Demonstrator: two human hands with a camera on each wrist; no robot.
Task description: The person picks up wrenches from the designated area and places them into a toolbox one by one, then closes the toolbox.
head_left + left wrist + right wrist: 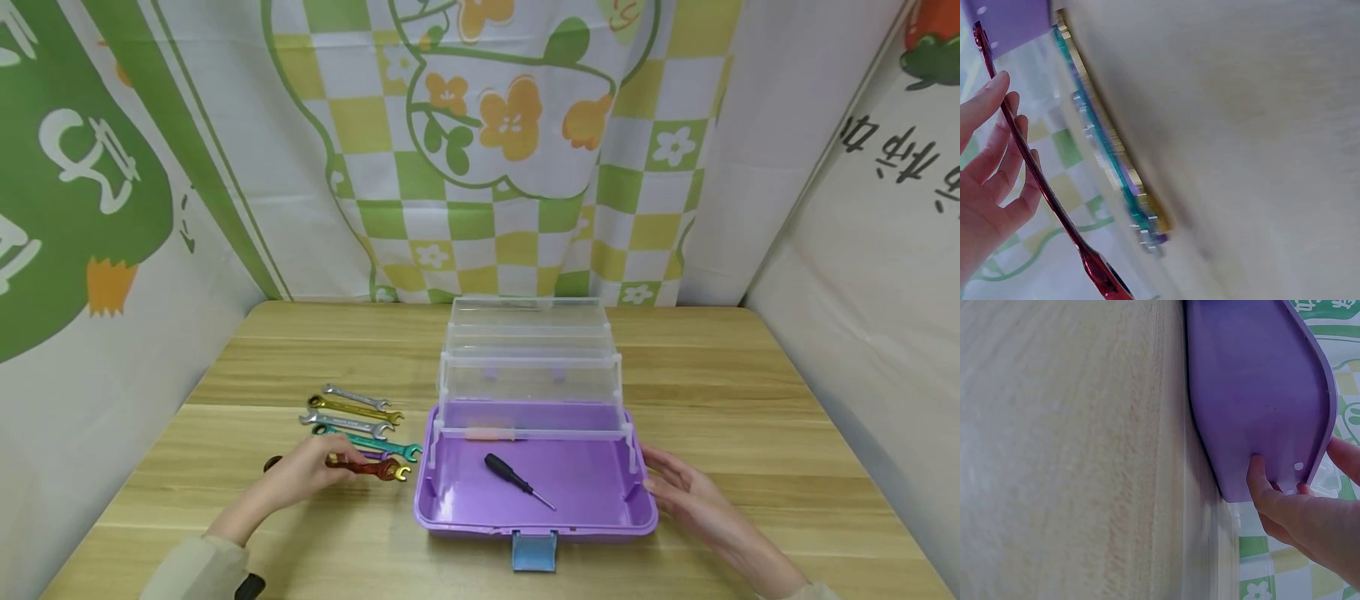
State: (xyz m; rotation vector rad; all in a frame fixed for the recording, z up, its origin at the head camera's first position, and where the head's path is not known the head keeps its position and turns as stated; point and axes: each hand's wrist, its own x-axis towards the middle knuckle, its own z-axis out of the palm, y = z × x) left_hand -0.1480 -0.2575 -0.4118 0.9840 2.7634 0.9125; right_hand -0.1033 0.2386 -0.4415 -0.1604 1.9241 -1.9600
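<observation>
My left hand (311, 468) pinches a red wrench (1047, 187) between thumb and fingers, raised off the table to the left of the toolbox. Below and beyond it lie several wrenches: a teal wrench (371, 443), silver wrenches and a gold wrench (356, 408). At the table's middle stands a purple toolbox (536, 527), its clear tiered trays folded up and back. Inside it are a black screwdriver (510, 473) and an orange-handled tool (491, 434) seen through the tray. The right hand (693, 496) holds the toolbox's right side, fingers against the outer wall, thumb at the rim.
A blue latch (534, 552) hangs down from the toolbox's front. The wooden table (720, 375) ends at a patterned curtain (525, 225) behind, with printed cloth on both sides.
</observation>
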